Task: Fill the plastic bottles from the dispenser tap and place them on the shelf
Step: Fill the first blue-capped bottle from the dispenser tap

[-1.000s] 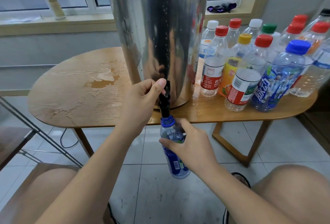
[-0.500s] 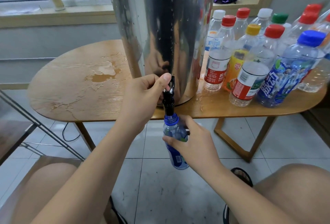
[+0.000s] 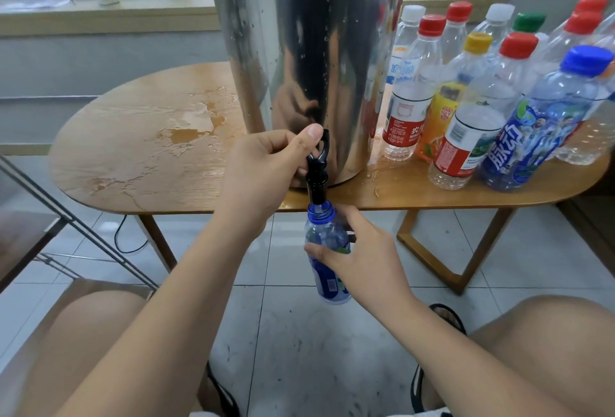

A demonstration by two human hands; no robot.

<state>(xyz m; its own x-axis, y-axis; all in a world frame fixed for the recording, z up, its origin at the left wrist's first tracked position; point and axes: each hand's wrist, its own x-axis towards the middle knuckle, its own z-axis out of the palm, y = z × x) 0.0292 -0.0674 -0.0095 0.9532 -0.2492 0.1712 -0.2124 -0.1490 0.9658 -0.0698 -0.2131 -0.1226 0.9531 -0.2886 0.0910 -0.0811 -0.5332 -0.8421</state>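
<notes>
I record one left hand (image 3: pixel 266 167), fingers curled on the one tap (image 3: pixel 317 167) of one steel dispenser (image 3: pixel 306 50). One uncapped bottle (image 3: pixel 324 227) sits under the spout, below the surface (image 3: pixel 133 157) edge, gripped by the right hand (image 3: pixel 362 257). At least ten capped bottles (image 3: pixel 529 137) stand at right.

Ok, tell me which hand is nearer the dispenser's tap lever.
Left. The left hand grips the tap lever itself; the right hand is below it, holding the blue bottle under the spout.
</notes>
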